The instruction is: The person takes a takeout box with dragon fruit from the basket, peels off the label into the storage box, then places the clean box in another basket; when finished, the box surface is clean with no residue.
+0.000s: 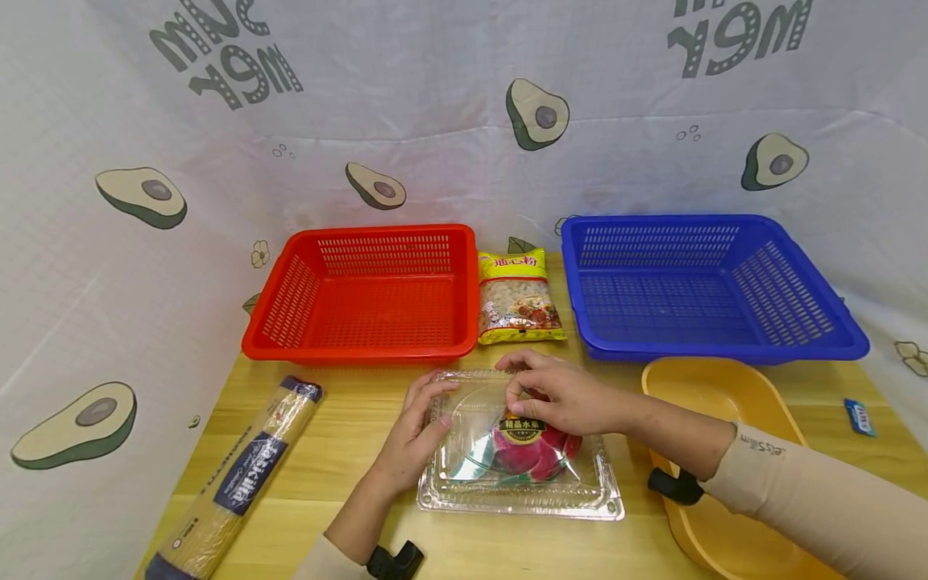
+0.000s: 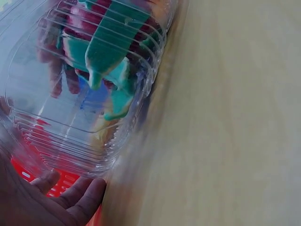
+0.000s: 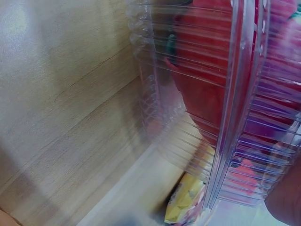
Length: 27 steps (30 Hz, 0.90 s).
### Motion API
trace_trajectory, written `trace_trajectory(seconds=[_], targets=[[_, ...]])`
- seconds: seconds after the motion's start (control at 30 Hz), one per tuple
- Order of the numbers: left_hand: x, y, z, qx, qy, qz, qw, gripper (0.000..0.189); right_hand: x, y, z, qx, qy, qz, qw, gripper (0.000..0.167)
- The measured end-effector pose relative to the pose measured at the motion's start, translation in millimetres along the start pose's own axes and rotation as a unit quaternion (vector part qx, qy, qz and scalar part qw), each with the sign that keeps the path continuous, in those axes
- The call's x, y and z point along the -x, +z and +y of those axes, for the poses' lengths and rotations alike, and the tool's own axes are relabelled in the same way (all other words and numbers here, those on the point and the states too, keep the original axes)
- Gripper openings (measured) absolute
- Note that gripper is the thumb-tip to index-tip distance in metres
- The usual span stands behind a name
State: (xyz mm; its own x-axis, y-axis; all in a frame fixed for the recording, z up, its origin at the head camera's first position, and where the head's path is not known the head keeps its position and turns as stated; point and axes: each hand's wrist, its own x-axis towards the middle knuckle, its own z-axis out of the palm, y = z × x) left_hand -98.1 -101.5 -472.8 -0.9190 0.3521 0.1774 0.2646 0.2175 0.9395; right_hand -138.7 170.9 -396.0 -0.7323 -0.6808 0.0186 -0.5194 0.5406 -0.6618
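A clear plastic clamshell box [image 1: 464, 491] lies closed on the wooden table, with a pink dragon fruit [image 1: 547, 459] with green scales inside. On its lid is a black and gold label sticker [image 1: 525, 428]. My right hand [image 1: 561, 395] reaches over the lid from the right, thumb and index finger pinched at the label's upper left edge. Along the box's left side my left hand [image 1: 413, 439] rests, fingers extended and touching the rim. The left wrist view shows the left hand's fingers [image 2: 89, 200] beside the ridged box wall.
A red basket [image 1: 355, 354] and a blue basket [image 1: 725, 352] stand at the back, a bag of pasta [image 1: 518, 298] between them. A spaghetti pack [image 1: 242, 483] lies left. A yellow tub [image 1: 706, 379] stands under the right forearm, a small blue packet [image 1: 859, 417] farther right.
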Motion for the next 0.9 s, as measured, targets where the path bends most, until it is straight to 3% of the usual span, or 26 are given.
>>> trace_trajectory(seconds=[0.9], targets=[[0.3,1.2,-1.6,-0.003,0.003,0.007,1.0,0.046,3.7,-10.0,8.4,-0.1,-0.014,-0.052,0.9936,0.015]])
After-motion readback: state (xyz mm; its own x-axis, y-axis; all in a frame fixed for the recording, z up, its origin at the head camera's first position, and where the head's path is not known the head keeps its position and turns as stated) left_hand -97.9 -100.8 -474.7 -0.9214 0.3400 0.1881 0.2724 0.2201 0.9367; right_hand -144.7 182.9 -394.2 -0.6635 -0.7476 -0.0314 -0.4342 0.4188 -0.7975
